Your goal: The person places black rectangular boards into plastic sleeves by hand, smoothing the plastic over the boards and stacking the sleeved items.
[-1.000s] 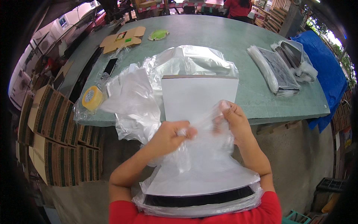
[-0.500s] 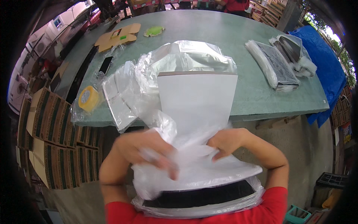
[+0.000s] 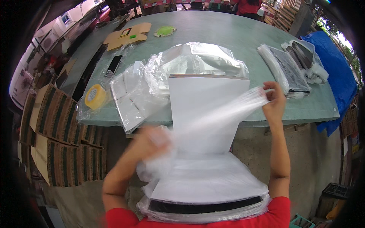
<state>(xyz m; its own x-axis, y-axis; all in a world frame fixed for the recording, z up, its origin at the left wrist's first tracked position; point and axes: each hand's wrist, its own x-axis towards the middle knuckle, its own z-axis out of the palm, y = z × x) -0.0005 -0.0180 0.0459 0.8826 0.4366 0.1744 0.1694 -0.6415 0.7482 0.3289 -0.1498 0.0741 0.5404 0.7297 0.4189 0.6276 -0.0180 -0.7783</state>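
Observation:
A thick stack of white sheets [image 3: 209, 95] stands upright against the table edge, its lower part inside clear plastic wrapping [image 3: 205, 178]. A black strip [image 3: 205, 206] shows at the wrapping's near end, close to my body. My right hand [image 3: 274, 102], raised right of the stack, pinches the end of a stretched clear plastic film [image 3: 228, 110]. That film runs across the front of the stack toward my left hand [image 3: 154, 144]. Motion blurs the left hand, which is closed on bunched plastic left of the stack. Behind the stack lies a heap of shiny clear plastic [image 3: 197, 57].
The green table [image 3: 213, 28] carries a yellow tape roll [image 3: 96, 97], a black phone [image 3: 114, 64], flat plastic bags [image 3: 129, 98], an opened cardboard box [image 3: 127, 36] and wrapped packs [image 3: 285, 70]. Stacked cartons [image 3: 57, 117] stand left. A blue tarp [image 3: 334, 72] hangs right.
My right hand has moved up and to the right, pulling the plastic film out taut from the stack's middle. My left hand has risen slightly with its plastic. The view has shifted a little.

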